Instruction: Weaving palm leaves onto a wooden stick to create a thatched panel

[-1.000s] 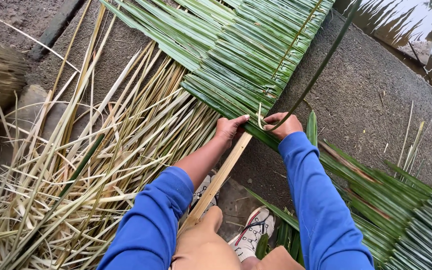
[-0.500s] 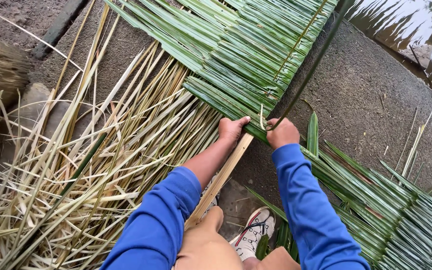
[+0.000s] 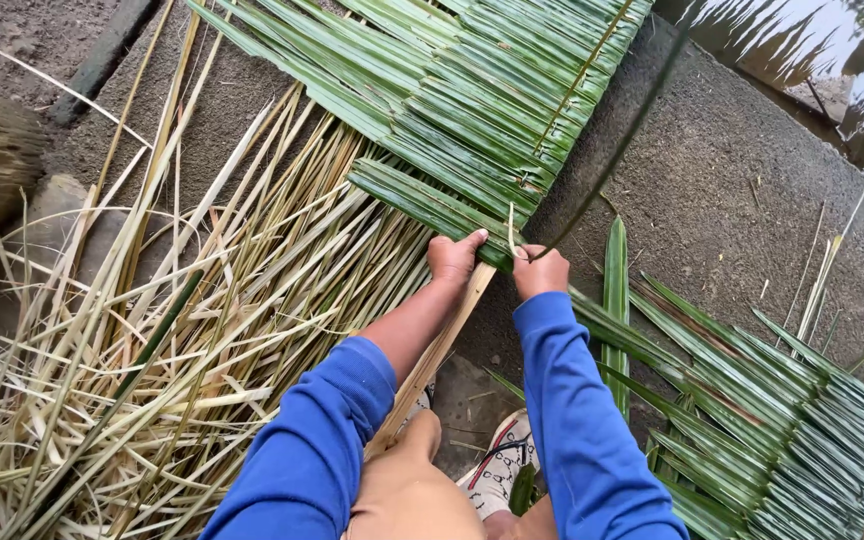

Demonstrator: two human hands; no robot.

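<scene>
A panel of folded green palm leaves (image 3: 472, 110) lies across the ground, stitched along a pale wooden stick (image 3: 437, 350) that runs toward my knee. My left hand (image 3: 452, 255) presses down on the edge of the last folded leaf where it meets the stick. My right hand (image 3: 542, 270) is closed on a thin dark green strip (image 3: 612, 150) that rises up and to the right, blurred. Both hands sit close together at the panel's near edge. Blue sleeves cover my forearms.
A heap of dry yellowish leaf ribs and strips (image 3: 152, 340) fills the left side. More green palm leaves (image 3: 752, 400) lie at the right. A shoe (image 3: 497, 470) shows below my arms. Bare grey ground (image 3: 752, 200) lies at the upper right.
My view has shifted slightly, so the panel sits a bit lower and left. The thin strip in my right hand has swung and now stretches upward to the right. Hands stay at the same spot.
</scene>
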